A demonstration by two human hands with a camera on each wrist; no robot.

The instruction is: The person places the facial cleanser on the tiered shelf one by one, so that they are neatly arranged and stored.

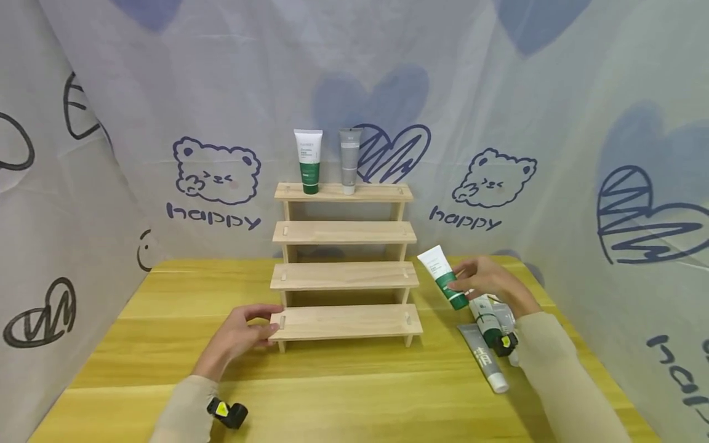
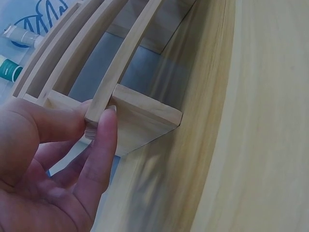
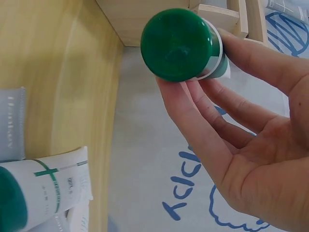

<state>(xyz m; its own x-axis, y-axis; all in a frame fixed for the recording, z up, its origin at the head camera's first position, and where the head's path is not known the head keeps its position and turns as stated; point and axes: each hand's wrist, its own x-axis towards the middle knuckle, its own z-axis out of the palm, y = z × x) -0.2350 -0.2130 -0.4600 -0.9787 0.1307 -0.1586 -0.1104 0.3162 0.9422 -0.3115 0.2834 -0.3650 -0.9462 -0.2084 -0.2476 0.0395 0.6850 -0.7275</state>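
Note:
My right hand (image 1: 487, 280) pinches a white and green squeeze tube (image 1: 444, 277) near its green cap, tilted and held to the right of the wooden step shelf (image 1: 343, 232). In the right wrist view, the round green cap (image 3: 176, 46) faces the camera, thumb on one side and fingers on the other. With thumb and fingertips, my left hand (image 1: 244, 335) grips the left end of the shelf's lowest step (image 2: 126, 58). On the top step stand another white and green tube (image 1: 308, 161) and a grey tube (image 1: 349, 161), both cap down.
Beneath my right forearm lie a grey tube with a white cap (image 1: 483, 358), a white and green tube (image 1: 485, 320) and a pale tube (image 1: 505, 320), close together on the wooden table (image 1: 354, 400). A patterned cloth (image 1: 221, 74) hangs behind and at both sides.

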